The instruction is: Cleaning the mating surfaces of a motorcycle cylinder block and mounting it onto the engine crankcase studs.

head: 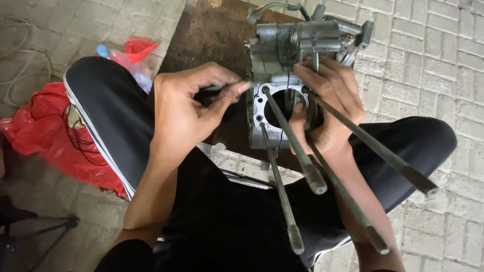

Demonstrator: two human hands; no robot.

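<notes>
engine case (282,55) stripped, four long studs (292,146) standing | right hand (330,108) grips case; left hand (189,108) fingertips pinched at its rim; contents unclear

Single head view — looks steeply down, close over lap and hands (252,108) — brick paving around.

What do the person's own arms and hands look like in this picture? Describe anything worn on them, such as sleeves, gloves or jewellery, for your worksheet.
Both arms are bare along all of their visible length, with no sleeves showing. The left hand and the right hand wear no gloves, and no rings, watch or bracelets can be seen. The fingers look smudged with dark grime.
</notes>
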